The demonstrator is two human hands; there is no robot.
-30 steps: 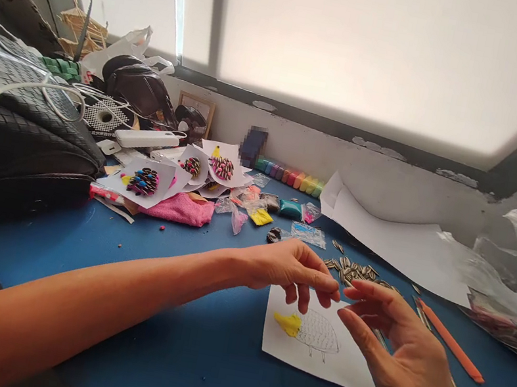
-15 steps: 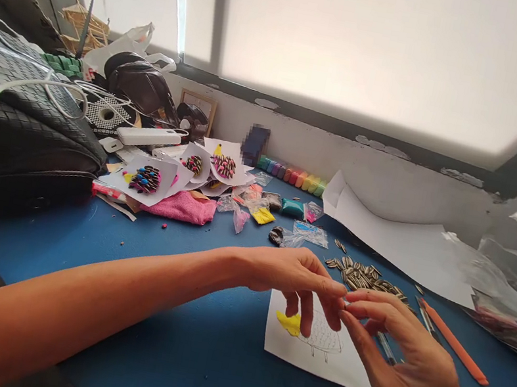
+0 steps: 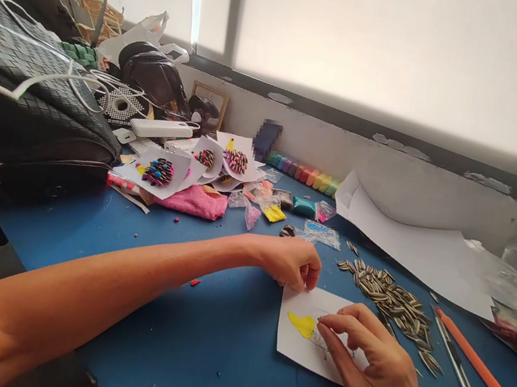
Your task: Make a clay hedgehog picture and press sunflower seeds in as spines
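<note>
A small white sheet of paper (image 3: 285, 342) lies on the blue table, with a pencil-drawn animal on it. Flat yellow clay (image 3: 301, 324) fills the head end of the drawing. My left hand (image 3: 293, 263) is closed at the sheet's upper left edge, its curled fingertips on the paper. Over the drawing, my right hand (image 3: 374, 357) pinches thumb and forefinger together just right of the yellow clay. Something tiny and dark shows at those fingertips, too small to name. Striped sunflower seeds (image 3: 390, 297) lie in a pile beyond my right hand.
On the right are an orange tool (image 3: 473, 355) and a craft knife (image 3: 461, 373). Bags of coloured clay (image 3: 303, 207), a pink cloth (image 3: 197, 201) and finished seed pictures (image 3: 159, 173) lie further back. A black bag (image 3: 27, 113) stands left; large white paper (image 3: 409, 247) leans by the wall.
My hands have parted. The left has drawn back to the sheet's upper edge and curled its fingers; the right has come down over the drawing. The view has shifted slightly.
</note>
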